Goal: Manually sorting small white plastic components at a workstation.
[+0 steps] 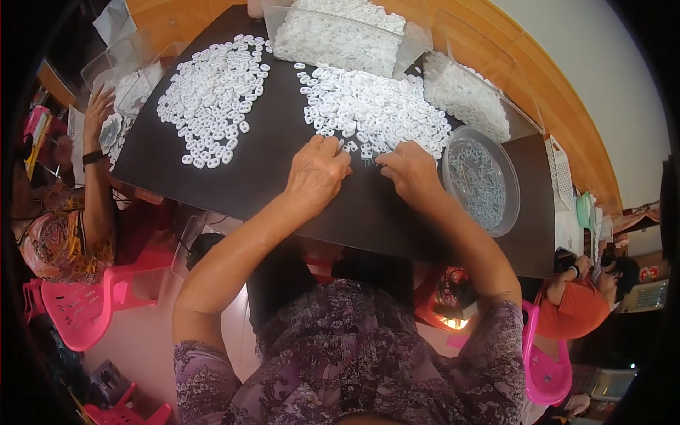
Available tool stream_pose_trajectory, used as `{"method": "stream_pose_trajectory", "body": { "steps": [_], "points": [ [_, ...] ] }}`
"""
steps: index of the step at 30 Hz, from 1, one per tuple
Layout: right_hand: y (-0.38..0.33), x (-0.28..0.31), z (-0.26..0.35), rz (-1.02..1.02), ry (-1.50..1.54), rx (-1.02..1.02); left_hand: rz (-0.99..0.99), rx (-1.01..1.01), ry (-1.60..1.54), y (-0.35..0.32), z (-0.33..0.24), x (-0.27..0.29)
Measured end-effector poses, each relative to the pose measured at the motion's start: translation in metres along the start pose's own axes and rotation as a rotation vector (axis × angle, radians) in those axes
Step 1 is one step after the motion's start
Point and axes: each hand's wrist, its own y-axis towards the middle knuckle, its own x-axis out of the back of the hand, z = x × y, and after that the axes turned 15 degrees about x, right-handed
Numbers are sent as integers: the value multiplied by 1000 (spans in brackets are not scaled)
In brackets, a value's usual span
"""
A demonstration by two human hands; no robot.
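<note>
My left hand [319, 170] is at the near edge of a pile of small white plastic pieces [368, 106], its fingers pinched together on what looks like one of them. Close by on the right, my right hand [412, 173] has its thumb and fingers pressed together; whatever they hold is too small to make out. Between the two hands lie a few loose white pieces [365, 150], with tiny grey screws [367, 162] at the right fingertips. The pieces are flat ovals with two holes. Beside my right forearm, a clear round tub [515, 205] contains many grey screws [478, 184].
A second pile of white ovals [212, 95] covers the dark table's [262, 156] left side. Clear bins [418, 46] full of white pieces stand at the back and back right. Another person's hand [99, 113] is at far left, and a person in orange [581, 308] sits at right.
</note>
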Motion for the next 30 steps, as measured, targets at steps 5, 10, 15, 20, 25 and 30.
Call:
{"method": "stream_pose_trajectory", "body": {
  "steps": [5,10,15,20,25,30],
  "points": [
    [-2,-2,2,1,-4,-12,-78,-64,52,-2,2,-4],
    [1,-5,0,16,-77,105,-78,-225,140,-3,-1,-4],
    [9,-4,6,-9,-116,214,-122,-116,42,-4,-4,6],
    [5,-3,22,-69,44,20,42,268,-414,-13,-7,22],
    [26,13,58,-123,596,-388,353,782,-1060,-25,-14,41],
    [35,2,79,-291,827,-447,276,866,-1079,-32,-23,46]
  ]
}}
